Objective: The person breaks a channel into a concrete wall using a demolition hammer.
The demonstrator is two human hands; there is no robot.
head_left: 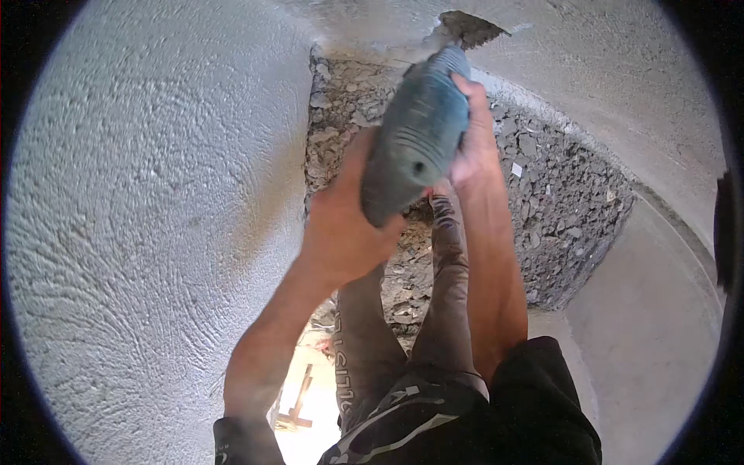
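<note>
A teal hammer drill [422, 128] with a ribbed body is held in both of my hands, its front end tilted up at the wall. My left hand [345, 221] is wrapped round the rear grip, low on the tool's left side. Further forward, my right hand [474, 136] holds the right side of the body, thumb near the front collar. The tool's nose overlaps a dark, ragged broken patch [471, 31] in the plaster. Its bit is hidden by the body and the haze around the nose.
Rough white plaster [155, 209] rises on my left. Smooth grey wall [589, 62] curves round ahead and to the right. Broken rubble [558, 201] covers the ground around my legs [446, 294]. Behind me at lower left is a bright area with a piece of wood [301, 395].
</note>
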